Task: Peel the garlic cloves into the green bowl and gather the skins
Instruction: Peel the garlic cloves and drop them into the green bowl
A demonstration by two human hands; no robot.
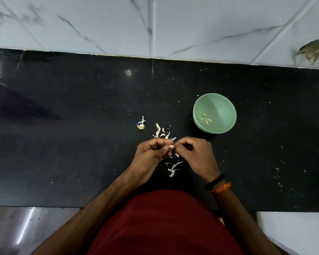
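My left hand (151, 153) pinches a small pale garlic clove (172, 146) between thumb and fingers, just above the black counter. My right hand (195, 155) meets it from the right, its fingertips curled onto the clove's end. The green bowl (228, 111) stands to the upper right of my hands and holds several peeled cloves (206, 119). Loose white skins (162, 133) lie just beyond my hands, more skins (173, 168) lie under and behind them, and the garlic's root stub (141, 126) sits to the left.
The black counter (63, 144) runs the full width, backed by a white marble-tiled wall (99, 24). A brown scrap (311, 52) clings to the wall at the far right. Small white crumbs dot the counter's right side. My red shirt fills the bottom of the view.
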